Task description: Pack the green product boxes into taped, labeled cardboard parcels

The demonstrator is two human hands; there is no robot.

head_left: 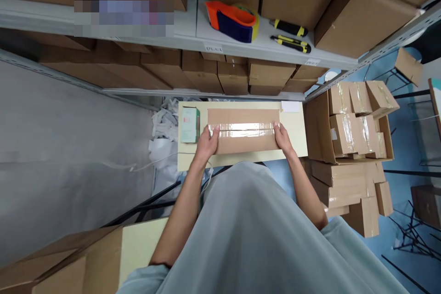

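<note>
A long brown cardboard box lies over the pale yellow table, with shiny clear tape along its middle seam. My left hand grips the box's left end, thumb on top near the tape. At the right end my right hand holds the box the same way, thumb on top. The fingers under the box are hidden. Just left of the box stands a green and white small box. A white label or paper lies at the table's back right corner.
Above the table, a grey shelf bears brown boxes, an orange and blue tape dispenser and two yellow-black cutters. On the right, a large open carton holds several taped boxes. A white cable runs at the left.
</note>
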